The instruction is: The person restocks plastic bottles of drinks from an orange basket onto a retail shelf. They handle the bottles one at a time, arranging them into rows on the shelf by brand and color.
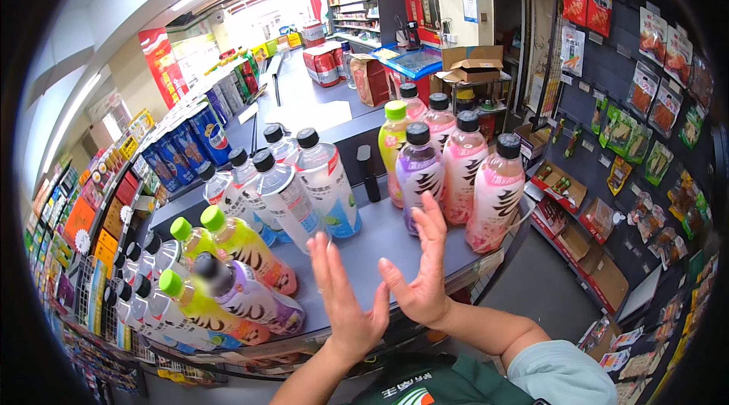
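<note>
Both of my hands are raised over the front of a grey counter, fingers apart and palms facing each other, holding nothing. My left hand is beside a clear bottle with a black cap in a group of similar bottles. My right hand is in front of a purple-labelled bottle; pink-labelled bottles and a lime-capped bottle stand around it. At the left front are a second purple-labelled bottle, lime-capped bottles and more clear bottles.
Blue cans line the counter's left side. Farther back are a red-and-white can pack, a brown paper bag, a blue tray and an open cardboard box. Hanging snack packets fill the right wall.
</note>
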A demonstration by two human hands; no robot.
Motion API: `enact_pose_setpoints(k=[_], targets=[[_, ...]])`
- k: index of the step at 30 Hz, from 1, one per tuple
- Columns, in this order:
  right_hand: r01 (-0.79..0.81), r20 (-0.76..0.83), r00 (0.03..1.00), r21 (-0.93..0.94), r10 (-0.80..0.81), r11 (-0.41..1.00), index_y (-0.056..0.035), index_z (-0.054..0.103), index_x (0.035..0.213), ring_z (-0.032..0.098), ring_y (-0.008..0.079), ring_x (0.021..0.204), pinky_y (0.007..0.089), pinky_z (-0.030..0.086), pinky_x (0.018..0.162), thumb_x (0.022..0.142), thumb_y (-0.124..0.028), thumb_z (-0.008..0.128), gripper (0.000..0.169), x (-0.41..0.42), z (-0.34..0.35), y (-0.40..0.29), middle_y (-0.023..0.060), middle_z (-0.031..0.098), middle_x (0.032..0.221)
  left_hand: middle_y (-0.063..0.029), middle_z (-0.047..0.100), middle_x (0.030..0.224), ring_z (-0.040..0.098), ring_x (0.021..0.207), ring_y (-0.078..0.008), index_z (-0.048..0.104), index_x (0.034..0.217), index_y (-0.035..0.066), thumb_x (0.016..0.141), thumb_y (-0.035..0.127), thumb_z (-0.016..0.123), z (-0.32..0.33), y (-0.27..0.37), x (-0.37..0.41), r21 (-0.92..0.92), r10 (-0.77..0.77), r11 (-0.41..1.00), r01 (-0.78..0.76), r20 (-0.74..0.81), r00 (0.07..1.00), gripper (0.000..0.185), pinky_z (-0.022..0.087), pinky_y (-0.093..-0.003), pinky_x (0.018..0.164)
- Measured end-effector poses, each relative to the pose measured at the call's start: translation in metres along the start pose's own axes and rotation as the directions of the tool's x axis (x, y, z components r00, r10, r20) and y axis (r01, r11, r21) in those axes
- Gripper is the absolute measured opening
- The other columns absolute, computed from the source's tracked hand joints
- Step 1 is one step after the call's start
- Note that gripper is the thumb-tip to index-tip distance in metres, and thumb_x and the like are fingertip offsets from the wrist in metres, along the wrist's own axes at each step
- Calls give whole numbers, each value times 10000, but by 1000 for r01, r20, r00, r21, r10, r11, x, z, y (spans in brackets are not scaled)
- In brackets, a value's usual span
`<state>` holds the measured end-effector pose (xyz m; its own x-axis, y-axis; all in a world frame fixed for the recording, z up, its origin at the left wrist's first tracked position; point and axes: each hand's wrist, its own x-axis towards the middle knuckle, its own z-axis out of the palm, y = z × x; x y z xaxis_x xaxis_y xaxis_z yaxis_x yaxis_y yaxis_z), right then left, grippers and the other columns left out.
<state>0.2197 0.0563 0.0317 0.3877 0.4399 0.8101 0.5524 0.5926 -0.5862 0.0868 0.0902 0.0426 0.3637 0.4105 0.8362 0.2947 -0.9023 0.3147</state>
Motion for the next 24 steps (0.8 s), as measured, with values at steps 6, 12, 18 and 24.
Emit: enact_pose_setpoints(k=[6, 12, 18, 24], targets=[[-234, 134, 969, 226, 208, 946, 65, 26, 1547, 122, 336, 1494, 421, 106, 1212, 969, -217, 599, 861, 7, -44, 37, 265, 82, 1604, -310, 284, 1518, 337, 1409, -448, 138, 1536, -63, 791, 71, 774, 89, 12, 42, -356, -213, 895, 267, 186, 959, 989, 332, -469, 1134], [-403, 322, 892, 252, 316, 880, 73, -3, 1542, 130, 348, 1480, 430, 101, 1207, 1003, -275, 565, 857, 11, -60, 47, 265, 111, 1583, -191, 472, 1396, 521, 1254, -302, 83, 1565, 59, 819, -39, 694, 117, 8, 47, -341, -334, 852, 397, 230, 914, 969, 459, -411, 1024], [-434, 400, 861, 253, 315, 865, 9, -12, 1568, 158, 298, 1472, 411, 107, 1203, 1014, -210, 530, 806, 9, -71, 44, 204, 154, 1584, -254, 471, 1345, 575, 1155, -430, 145, 1538, 22, 816, 48, 729, 114, 18, 52, -137, -362, 915, 379, 130, 923, 929, 510, -461, 910], [-310, 468, 860, 160, 205, 937, -8, 147, 1569, 319, 320, 1431, 433, 317, 1153, 896, 4, 556, 787, 10, -74, 36, 202, 258, 1556, -265, 598, 1233, 649, 1090, -407, 192, 1499, -42, 781, -35, 737, 84, 21, 35, -50, -300, 953, 297, -56, 952, 902, 532, -435, 877]])
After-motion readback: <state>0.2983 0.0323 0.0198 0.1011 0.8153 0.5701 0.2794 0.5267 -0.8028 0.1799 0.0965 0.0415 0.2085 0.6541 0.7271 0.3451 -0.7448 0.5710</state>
